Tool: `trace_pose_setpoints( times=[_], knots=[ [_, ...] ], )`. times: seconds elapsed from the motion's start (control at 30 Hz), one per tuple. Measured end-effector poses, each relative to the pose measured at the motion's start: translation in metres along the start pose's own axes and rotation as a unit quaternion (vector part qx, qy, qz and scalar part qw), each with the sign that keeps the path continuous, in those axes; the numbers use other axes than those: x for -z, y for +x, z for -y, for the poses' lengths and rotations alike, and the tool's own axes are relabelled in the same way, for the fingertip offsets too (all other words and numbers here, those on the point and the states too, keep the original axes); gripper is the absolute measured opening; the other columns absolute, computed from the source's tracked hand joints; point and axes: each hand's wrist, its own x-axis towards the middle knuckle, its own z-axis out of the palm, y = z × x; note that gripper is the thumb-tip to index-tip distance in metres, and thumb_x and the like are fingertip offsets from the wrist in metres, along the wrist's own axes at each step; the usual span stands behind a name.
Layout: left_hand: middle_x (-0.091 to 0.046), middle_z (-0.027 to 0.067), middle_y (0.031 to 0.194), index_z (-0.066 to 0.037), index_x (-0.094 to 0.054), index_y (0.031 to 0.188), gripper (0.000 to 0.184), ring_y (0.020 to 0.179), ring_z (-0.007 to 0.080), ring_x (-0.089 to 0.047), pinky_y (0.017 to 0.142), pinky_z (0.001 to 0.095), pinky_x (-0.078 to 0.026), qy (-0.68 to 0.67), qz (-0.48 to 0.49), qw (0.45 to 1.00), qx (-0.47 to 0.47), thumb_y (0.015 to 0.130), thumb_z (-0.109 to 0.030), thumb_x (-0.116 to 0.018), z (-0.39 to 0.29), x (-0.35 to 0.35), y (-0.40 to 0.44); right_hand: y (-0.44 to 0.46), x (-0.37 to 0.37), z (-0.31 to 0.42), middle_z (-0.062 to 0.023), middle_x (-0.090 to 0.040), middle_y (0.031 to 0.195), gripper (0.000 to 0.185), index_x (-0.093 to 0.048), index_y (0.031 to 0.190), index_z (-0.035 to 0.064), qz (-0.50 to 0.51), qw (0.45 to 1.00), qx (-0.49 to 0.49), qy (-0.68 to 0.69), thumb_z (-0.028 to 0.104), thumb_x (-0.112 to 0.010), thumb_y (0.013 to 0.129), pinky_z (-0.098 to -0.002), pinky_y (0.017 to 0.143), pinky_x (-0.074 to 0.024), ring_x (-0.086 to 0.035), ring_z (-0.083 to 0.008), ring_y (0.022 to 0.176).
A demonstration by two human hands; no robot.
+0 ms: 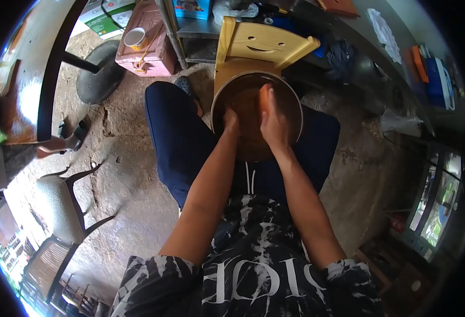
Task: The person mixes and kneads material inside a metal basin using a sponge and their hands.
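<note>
A round metal pot (213, 112) with a pale rim stands in front of me, on or against the seat of a small yellow wooden chair. Brownish liquid seems to fill its inside. My right hand (275, 124) is in the pot's opening, closed around an orange, long, rounded object (264, 98) whose kind I cannot make out. My left hand (232, 120) reaches into the pot on the left side. Its fingers are dark and mostly hidden below the rim, so their grip does not show.
The yellow chair's back (259, 45) has a cut-out smiling face. A pink box (147, 39) carries a white cup (135, 38). A chair (60, 206) stands at the left, near another person's foot (76, 138). A metal counter (401, 79) runs along the right.
</note>
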Motion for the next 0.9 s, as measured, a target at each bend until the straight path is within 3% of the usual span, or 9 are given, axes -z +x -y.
trace_pose_setpoints(
  times=[0.13, 0.2, 0.3, 0.4, 0.53, 0.67, 0.73, 0.87, 0.9],
  knots=[
    [-0.043, 0.0160, 0.154, 0.000, -0.037, 0.153, 0.085, 0.138, 0.0350, -0.045, 0.111, 0.0528, -0.036, -0.015, -0.040, 0.999, 0.014, 0.101, -0.067, -0.032, 0.017, 0.011, 0.033, -0.004, 0.012, 0.023, -0.0224, -0.049, 0.148, 0.071, -0.029, 0.156, 0.0057, -0.006, 0.994, -0.068, 0.081, 0.005, -0.059, 0.092, -0.0442, 0.099, -0.0517, -0.058, -0.0399, 0.124],
    [-0.043, 0.0154, 0.154, -0.001, -0.037, 0.153, 0.085, 0.137, 0.0342, -0.045, 0.111, 0.0533, -0.037, 0.002, 0.024, 1.000, -0.014, 0.100, -0.067, -0.032, 0.017, 0.015, 0.033, -0.019, -0.024, 0.003, -0.0233, -0.049, 0.148, 0.074, -0.028, 0.157, 0.0062, -0.018, 0.994, 0.077, -0.076, 0.004, -0.061, 0.091, -0.0444, 0.101, -0.0503, -0.055, -0.0425, 0.127],
    [-0.047, 0.0149, 0.150, -0.002, -0.039, 0.152, 0.084, 0.134, 0.0323, -0.049, 0.109, 0.0523, -0.039, 0.023, 0.074, 0.996, -0.043, 0.100, -0.068, -0.033, 0.006, 0.011, 0.033, -0.014, -0.031, -0.005, -0.0246, -0.048, 0.148, 0.074, -0.029, 0.156, 0.0052, 0.079, 0.996, -0.006, 0.052, 0.003, -0.061, 0.090, -0.0447, 0.103, -0.0495, -0.056, -0.0430, 0.126],
    [-0.051, 0.0156, 0.146, -0.003, -0.042, 0.151, 0.082, 0.130, 0.0313, -0.053, 0.108, 0.0501, -0.040, 0.023, 0.002, 1.000, -0.012, 0.100, -0.067, -0.031, 0.009, 0.004, 0.021, -0.003, 0.005, 0.013, -0.0262, -0.050, 0.145, 0.076, -0.026, 0.157, 0.0053, -0.066, 0.995, 0.058, 0.037, 0.003, -0.061, 0.090, -0.0455, 0.104, -0.0491, -0.057, -0.0430, 0.125],
    [-0.049, 0.0172, 0.148, -0.004, -0.041, 0.151, 0.079, 0.132, 0.0316, -0.051, 0.111, 0.0493, -0.038, 0.006, -0.027, 0.999, 0.035, 0.102, -0.064, -0.030, 0.013, 0.005, 0.027, -0.017, 0.002, -0.004, -0.0222, -0.049, 0.148, 0.077, -0.019, 0.159, 0.0059, -0.008, 0.988, -0.115, 0.103, 0.005, -0.059, 0.093, -0.0477, 0.104, -0.0485, -0.056, -0.0442, 0.125],
    [-0.044, 0.0178, 0.152, -0.005, -0.036, 0.154, 0.080, 0.137, 0.0329, -0.046, 0.114, 0.0518, -0.034, -0.017, 0.054, 0.998, 0.005, 0.101, -0.065, -0.030, 0.012, 0.006, 0.038, -0.007, 0.003, -0.014, -0.0220, -0.048, 0.149, 0.074, -0.020, 0.159, 0.0070, 0.109, 0.991, -0.076, 0.009, 0.006, -0.057, 0.095, -0.0504, 0.100, -0.0501, -0.058, -0.0431, 0.123],
    [-0.043, 0.0186, 0.155, 0.001, -0.039, 0.151, 0.084, 0.141, 0.0336, -0.043, 0.114, 0.0450, -0.034, 0.001, -0.003, 1.000, -0.002, 0.101, -0.065, -0.028, 0.010, 0.005, 0.020, -0.006, 0.007, -0.003, -0.0194, -0.053, 0.146, 0.078, -0.019, 0.160, 0.0127, -0.051, 0.997, -0.046, 0.030, 0.006, -0.059, 0.093, -0.0469, 0.089, -0.0557, -0.063, -0.0432, 0.113],
    [-0.045, 0.0173, 0.154, 0.001, -0.039, 0.152, 0.081, 0.138, 0.0331, -0.046, 0.112, 0.0442, -0.036, 0.016, -0.030, 0.999, -0.020, 0.102, -0.062, -0.028, 0.012, 0.007, 0.018, -0.019, 0.002, 0.001, -0.0245, -0.046, 0.150, 0.073, -0.022, 0.158, 0.0074, -0.022, 0.994, -0.055, 0.090, 0.006, -0.057, 0.094, -0.0480, 0.099, -0.0510, -0.059, -0.0419, 0.122],
    [-0.045, 0.0179, 0.154, 0.001, -0.040, 0.151, 0.080, 0.138, 0.0336, -0.047, 0.112, 0.0442, -0.036, 0.002, 0.001, 1.000, -0.012, 0.103, -0.062, -0.027, 0.007, 0.008, -0.002, -0.026, -0.029, -0.027, -0.0250, -0.046, 0.149, 0.074, -0.022, 0.158, 0.0082, -0.064, 0.993, 0.078, -0.062, 0.007, -0.057, 0.094, -0.0465, 0.093, -0.0548, -0.064, -0.0435, 0.113]
  ],
)
